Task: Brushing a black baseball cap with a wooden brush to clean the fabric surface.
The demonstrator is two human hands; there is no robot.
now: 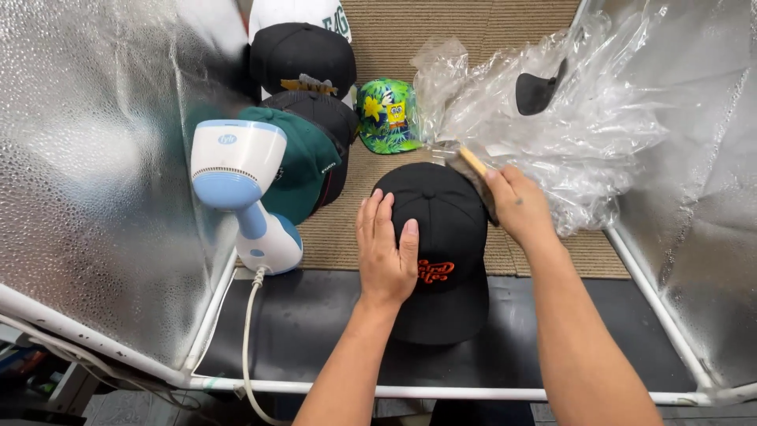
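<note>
A black cap (pixel 441 237) with orange embroidery on its front lies in the middle, its brim toward me. My left hand (pixel 385 252) rests flat on the cap's left side, fingers spread over the crown. My right hand (pixel 516 205) grips a wooden-handled brush (pixel 471 170) whose bristles touch the cap's upper right side.
A white and blue handheld steamer (pixel 240 189) stands at the left, its cord (pixel 248 339) trailing toward me. Behind it are stacked caps: green (pixel 303 162), black (pixel 303 51), and a floral one (pixel 386 114). Crumpled clear plastic bags (pixel 568 110) fill the right. Silver reflective panels (pixel 87 173) wall both sides.
</note>
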